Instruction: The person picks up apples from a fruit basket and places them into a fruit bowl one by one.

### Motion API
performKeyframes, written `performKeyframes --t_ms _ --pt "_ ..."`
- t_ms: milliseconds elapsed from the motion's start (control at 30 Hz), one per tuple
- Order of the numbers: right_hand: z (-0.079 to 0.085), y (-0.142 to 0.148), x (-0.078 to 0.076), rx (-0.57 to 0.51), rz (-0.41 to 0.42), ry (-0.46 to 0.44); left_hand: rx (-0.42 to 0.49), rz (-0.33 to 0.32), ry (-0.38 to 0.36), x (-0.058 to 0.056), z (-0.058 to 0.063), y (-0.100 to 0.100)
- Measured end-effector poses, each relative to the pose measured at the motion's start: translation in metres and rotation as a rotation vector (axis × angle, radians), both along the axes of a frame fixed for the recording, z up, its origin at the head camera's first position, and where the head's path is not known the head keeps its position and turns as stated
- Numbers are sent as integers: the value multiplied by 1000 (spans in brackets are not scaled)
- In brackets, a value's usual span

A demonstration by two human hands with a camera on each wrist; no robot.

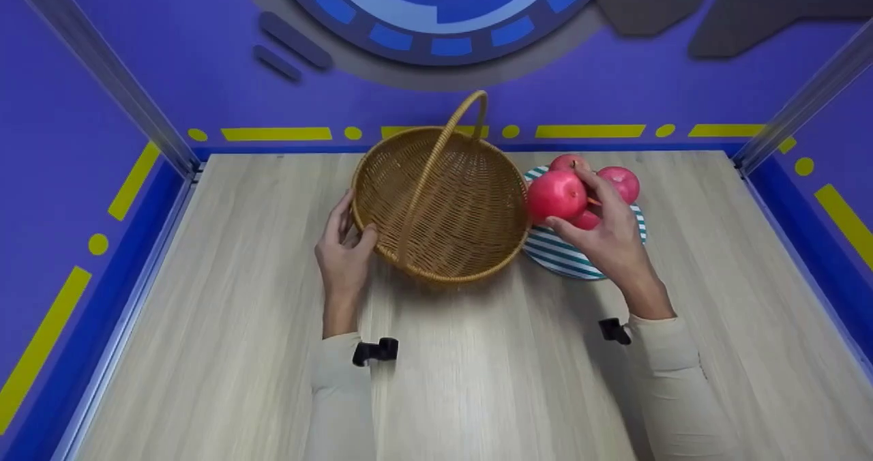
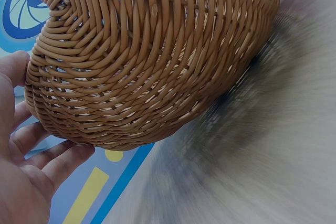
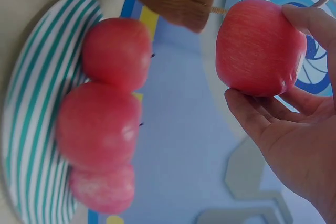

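Note:
A brown wicker basket (image 1: 464,215) with a tall arched handle tilts toward the head camera, its hollow inside visible. My left hand (image 1: 343,249) grips the basket's left rim, thumb over the edge and fingers along the outer side, as the left wrist view also shows. In my right hand (image 1: 610,232) a red apple (image 1: 556,196) is held between thumb and fingers, raised above a plate. The plate (image 1: 565,260) has green and white stripes. On it lie several more apples (image 3: 100,124), partly hidden by the hand in the head view.
The wood-grain table (image 1: 450,379) is walled in by blue panels (image 1: 204,99) with yellow dashes at the back and sides. A black wrist mount (image 1: 376,352) sits at the left cuff, another mount (image 1: 615,331) at the right. The basket's right rim is close to the plate.

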State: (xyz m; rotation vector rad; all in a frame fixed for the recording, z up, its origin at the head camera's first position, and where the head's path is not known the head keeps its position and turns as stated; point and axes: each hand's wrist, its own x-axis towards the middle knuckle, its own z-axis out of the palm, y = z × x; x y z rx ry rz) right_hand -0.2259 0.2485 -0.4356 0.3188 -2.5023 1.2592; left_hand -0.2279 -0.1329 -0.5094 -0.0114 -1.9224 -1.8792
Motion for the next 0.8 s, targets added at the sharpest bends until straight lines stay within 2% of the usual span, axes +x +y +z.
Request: performKeyframes --t_ms 467,800 --pt "-27 33 15 60 -48 -56 -2 11 -16 2 3 1" --pt "-38 44 23 65 -67 -194 17 11 -12 1 2 1"
